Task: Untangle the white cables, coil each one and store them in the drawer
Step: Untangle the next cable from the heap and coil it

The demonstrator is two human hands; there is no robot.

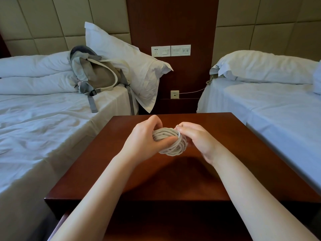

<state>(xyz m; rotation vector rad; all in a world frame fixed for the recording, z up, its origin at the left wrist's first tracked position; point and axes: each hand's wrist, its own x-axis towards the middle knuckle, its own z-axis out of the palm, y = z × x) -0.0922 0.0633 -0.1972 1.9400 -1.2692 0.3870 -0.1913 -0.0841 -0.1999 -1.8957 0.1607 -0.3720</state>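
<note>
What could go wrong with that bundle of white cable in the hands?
1. I can see nothing tied around the coil of white cable. If the left hand or the right hand loosens its grip, the loops may spring apart and tangle again.
2. The coil is held just above the nightstand, not resting on it. A slip could drop it, and it might roll off the edge.

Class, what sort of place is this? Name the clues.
Probably a twin hotel room: a white-sheeted left bed and right bed flank a dark wooden nightstand, with padded beige wall panels and a white socket-and-switch panel behind.
</note>
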